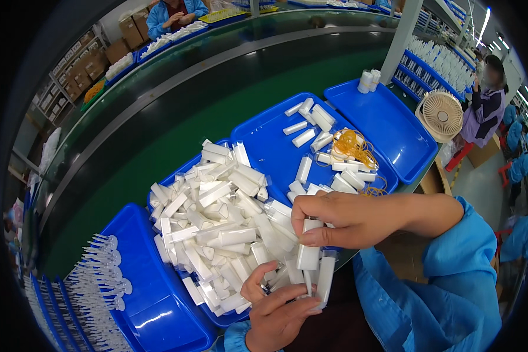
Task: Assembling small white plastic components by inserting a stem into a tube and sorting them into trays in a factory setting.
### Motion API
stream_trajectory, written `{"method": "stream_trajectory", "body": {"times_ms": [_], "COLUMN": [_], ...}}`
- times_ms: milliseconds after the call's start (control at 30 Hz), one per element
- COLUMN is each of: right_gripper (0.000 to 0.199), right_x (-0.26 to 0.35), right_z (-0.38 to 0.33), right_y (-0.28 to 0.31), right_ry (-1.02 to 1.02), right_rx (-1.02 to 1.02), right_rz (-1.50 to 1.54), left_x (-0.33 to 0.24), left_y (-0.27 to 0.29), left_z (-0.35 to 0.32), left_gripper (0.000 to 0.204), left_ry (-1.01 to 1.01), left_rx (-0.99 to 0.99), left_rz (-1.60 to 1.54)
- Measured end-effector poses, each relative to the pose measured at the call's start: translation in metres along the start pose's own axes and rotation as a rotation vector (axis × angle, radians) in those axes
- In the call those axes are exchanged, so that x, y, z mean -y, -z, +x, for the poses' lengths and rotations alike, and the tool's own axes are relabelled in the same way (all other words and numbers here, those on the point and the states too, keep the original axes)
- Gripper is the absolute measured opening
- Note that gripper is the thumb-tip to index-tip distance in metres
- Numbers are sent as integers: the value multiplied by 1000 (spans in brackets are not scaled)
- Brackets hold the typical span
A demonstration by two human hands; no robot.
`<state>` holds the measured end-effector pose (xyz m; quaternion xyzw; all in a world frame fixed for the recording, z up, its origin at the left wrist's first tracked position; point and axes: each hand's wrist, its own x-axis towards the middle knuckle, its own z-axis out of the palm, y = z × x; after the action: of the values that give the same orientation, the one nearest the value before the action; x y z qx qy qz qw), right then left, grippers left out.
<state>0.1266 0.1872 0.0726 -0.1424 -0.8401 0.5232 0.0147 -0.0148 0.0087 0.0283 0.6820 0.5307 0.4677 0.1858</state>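
My right hand (pixel 358 218) pinches a small white block (pixel 308 253) between thumb and fingers. Below it, my left hand (pixel 281 314) has its fingers curled round a few upright white pieces in clear film (pixel 325 280). The two hands nearly meet, and the lower end of the block comes close to the left hand's pieces. Just left of them a blue tray is heaped with white film-wrapped sticks (pixel 217 193), some showing triangular ends. Farther off, a second blue tray (pixel 258 138) holds scattered white blocks and a tangle of yellow rubber bands (pixel 354 146).
A third blue tray (pixel 402 138) at the right carries white rolls (pixel 368 81). At the left stand a blue tray (pixel 152 305) and racks of clear-stemmed parts (pixel 97 287). Behind runs a green conveyor (pixel 117 170). A beige fan (pixel 442 115) sits at right; co-workers are beyond.
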Motion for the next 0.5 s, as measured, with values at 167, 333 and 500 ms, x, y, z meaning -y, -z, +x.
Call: {"method": "stream_trajectory", "body": {"times_ms": [167,333,500], "right_gripper": [19,21,22], "right_x": [-2,-5,-15], "right_z": [-2,-4,-4], "right_y": [7,0,-4], "right_ry": [-48,73,139], "right_rx": [142,46,73], "right_rz": [56,-263,-60], "left_x": [6,9,1], "left_y": [-10,-14,-2], "left_z": [-4,-9,3], "left_gripper": [15,16,15], "left_ry": [-50,-27,-87], "left_rx": [-35,-44,30], "left_rz": [-66,-69,6]}}
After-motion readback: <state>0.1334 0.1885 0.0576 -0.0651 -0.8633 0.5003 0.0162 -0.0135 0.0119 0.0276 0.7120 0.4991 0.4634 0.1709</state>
